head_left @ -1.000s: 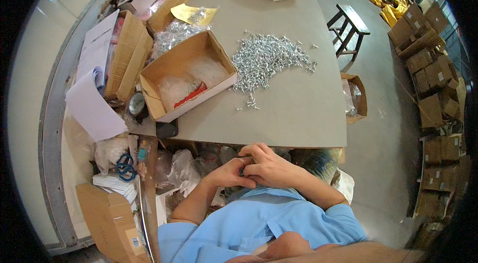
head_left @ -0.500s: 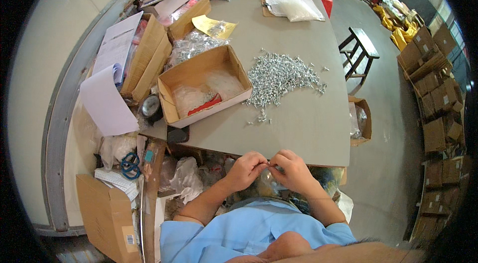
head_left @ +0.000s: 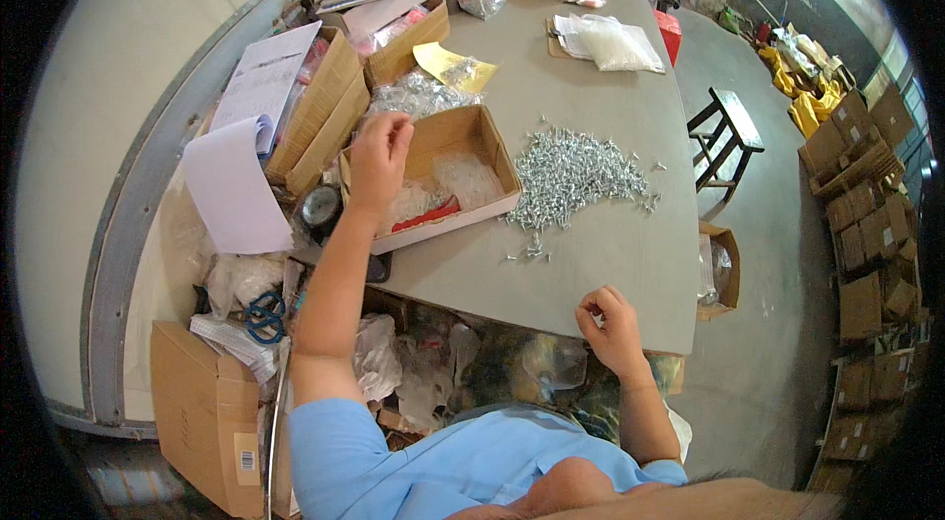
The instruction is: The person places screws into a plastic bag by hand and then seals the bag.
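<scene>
My left hand (head_left: pixel 380 162) is raised over the left side of an open cardboard box (head_left: pixel 497 187), near the plastic bags of small metal parts behind it. Its fingers are curled together; anything in them is too small to make out. In the box lie small clear plastic bags (head_left: pixel 468 176) and a red strip-like item (head_left: pixel 425 215). At the table's front edge is my right hand (head_left: pixel 612 328), fingers and thumb bent inward, with their contents hidden. Beyond it a heap of small silvery screws (head_left: pixel 581 178) spreads over the grey table (head_left: pixel 492 299).
Bagged metal parts (head_left: pixel 418 95) lie under a yellow paper (head_left: pixel 456 67). Cardboard boxes with papers (head_left: pixel 258 77) line the left side. A clear bag stack (head_left: pixel 620 43) lies farther back. A dark stool (head_left: pixel 730 131) and an open carton (head_left: pixel 724 269) stand right of the table.
My hands, together at the table's front edge before, have parted. The left swung forward and left over the cardboard box; the right moved slightly right. The whole view shifted a little.
</scene>
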A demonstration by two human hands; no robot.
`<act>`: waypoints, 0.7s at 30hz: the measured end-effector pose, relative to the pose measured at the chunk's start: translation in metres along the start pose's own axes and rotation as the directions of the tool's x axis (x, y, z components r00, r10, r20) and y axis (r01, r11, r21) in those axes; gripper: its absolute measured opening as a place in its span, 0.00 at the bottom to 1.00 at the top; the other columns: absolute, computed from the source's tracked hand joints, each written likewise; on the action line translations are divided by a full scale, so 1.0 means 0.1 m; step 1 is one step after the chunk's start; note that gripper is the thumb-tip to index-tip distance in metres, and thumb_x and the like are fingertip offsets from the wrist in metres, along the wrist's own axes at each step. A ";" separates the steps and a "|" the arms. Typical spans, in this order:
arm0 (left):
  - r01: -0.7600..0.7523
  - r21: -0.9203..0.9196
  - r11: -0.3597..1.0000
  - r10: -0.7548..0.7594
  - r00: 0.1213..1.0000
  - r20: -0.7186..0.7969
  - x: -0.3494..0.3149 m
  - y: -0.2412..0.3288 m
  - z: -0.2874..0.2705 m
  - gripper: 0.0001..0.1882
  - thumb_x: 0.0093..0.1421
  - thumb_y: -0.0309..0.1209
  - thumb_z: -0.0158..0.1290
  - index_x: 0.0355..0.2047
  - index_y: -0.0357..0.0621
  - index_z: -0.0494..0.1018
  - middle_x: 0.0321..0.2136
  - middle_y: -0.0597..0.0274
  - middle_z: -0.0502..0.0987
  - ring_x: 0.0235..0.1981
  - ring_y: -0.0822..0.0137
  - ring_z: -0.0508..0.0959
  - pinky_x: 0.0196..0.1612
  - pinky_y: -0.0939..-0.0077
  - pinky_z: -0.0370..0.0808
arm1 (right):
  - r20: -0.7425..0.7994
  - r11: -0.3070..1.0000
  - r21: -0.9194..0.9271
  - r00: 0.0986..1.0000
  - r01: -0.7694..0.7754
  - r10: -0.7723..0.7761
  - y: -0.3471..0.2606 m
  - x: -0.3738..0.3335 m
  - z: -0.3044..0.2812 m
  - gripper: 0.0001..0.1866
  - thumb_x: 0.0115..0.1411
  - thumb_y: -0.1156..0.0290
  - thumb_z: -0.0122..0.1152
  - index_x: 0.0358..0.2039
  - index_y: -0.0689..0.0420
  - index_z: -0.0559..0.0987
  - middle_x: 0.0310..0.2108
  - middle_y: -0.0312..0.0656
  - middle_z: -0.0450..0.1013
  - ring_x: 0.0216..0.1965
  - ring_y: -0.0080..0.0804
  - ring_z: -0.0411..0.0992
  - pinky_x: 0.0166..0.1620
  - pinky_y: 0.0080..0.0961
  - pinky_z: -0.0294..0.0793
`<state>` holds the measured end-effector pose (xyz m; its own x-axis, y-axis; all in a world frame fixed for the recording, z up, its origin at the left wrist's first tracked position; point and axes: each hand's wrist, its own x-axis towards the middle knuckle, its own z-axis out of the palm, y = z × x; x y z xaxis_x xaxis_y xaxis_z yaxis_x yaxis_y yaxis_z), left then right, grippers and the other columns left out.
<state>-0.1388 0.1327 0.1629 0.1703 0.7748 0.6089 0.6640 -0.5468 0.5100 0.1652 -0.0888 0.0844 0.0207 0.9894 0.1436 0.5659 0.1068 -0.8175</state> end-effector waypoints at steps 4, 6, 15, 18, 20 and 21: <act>-0.177 0.355 0.918 -0.096 0.769 0.632 -0.12 -1.06 0.11 0.10 0.57 0.26 0.47 0.38 0.40 0.75 0.41 0.46 0.74 0.43 0.48 0.73 0.45 0.58 0.70 | 0.044 0.971 -0.207 0.993 0.117 -0.110 0.12 0.12 0.16 0.16 0.52 0.73 0.61 0.43 0.55 0.73 0.43 0.46 0.68 0.45 0.43 0.65 0.46 0.36 0.68; -0.152 0.435 0.888 -0.182 0.753 0.633 -0.10 -0.95 0.23 0.10 0.57 0.25 0.46 0.38 0.40 0.74 0.43 0.45 0.72 0.47 0.49 0.71 0.49 0.58 0.69 | 0.122 0.922 -0.338 0.981 0.187 -0.154 0.14 0.23 0.18 0.23 0.53 0.68 0.62 0.51 0.49 0.71 0.52 0.47 0.63 0.54 0.48 0.59 0.55 0.42 0.61; -0.166 0.389 0.906 -0.180 0.681 0.710 -0.05 -1.07 0.26 0.08 0.51 0.25 0.52 0.33 0.41 0.71 0.41 0.47 0.70 0.48 0.47 0.68 0.49 0.58 0.67 | 0.362 0.700 -0.656 0.931 0.282 -0.036 -0.01 0.93 0.67 0.32 0.57 0.37 0.45 0.62 0.30 0.61 0.69 0.35 0.40 0.69 0.51 0.31 0.64 0.62 0.35; -0.202 0.413 0.888 -0.199 0.640 0.742 -0.01 -1.02 0.28 0.05 0.51 0.25 0.53 0.29 0.39 0.72 0.40 0.47 0.70 0.46 0.48 0.70 0.47 0.59 0.68 | 0.221 0.696 -0.704 0.975 0.140 0.027 0.13 1.03 0.54 0.34 0.58 0.35 0.42 0.63 0.30 0.58 0.69 0.35 0.40 0.69 0.50 0.34 0.64 0.59 0.35; -0.208 0.422 0.882 -0.214 0.622 0.753 -0.02 -1.06 0.27 0.04 0.51 0.25 0.53 0.28 0.38 0.72 0.39 0.46 0.71 0.45 0.49 0.71 0.46 0.59 0.69 | 0.192 0.723 -0.684 0.980 0.095 0.053 0.21 1.01 0.47 0.34 0.58 0.36 0.43 0.64 0.31 0.57 0.69 0.36 0.40 0.69 0.49 0.36 0.65 0.57 0.36; -0.203 0.414 0.887 -0.205 0.631 0.748 -0.05 -1.14 0.24 0.04 0.51 0.24 0.53 0.28 0.38 0.71 0.40 0.45 0.72 0.45 0.49 0.71 0.46 0.59 0.70 | 0.209 0.732 -0.676 0.974 0.081 0.086 0.20 0.95 0.42 0.35 0.58 0.38 0.44 0.65 0.34 0.56 0.69 0.37 0.42 0.69 0.47 0.38 0.65 0.54 0.37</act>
<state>-0.1978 0.1987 0.0868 0.5163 0.8383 -0.1752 0.8561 -0.5111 0.0772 0.1438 0.0112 0.0583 -0.1037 0.9935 -0.0472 0.9734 0.0916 -0.2101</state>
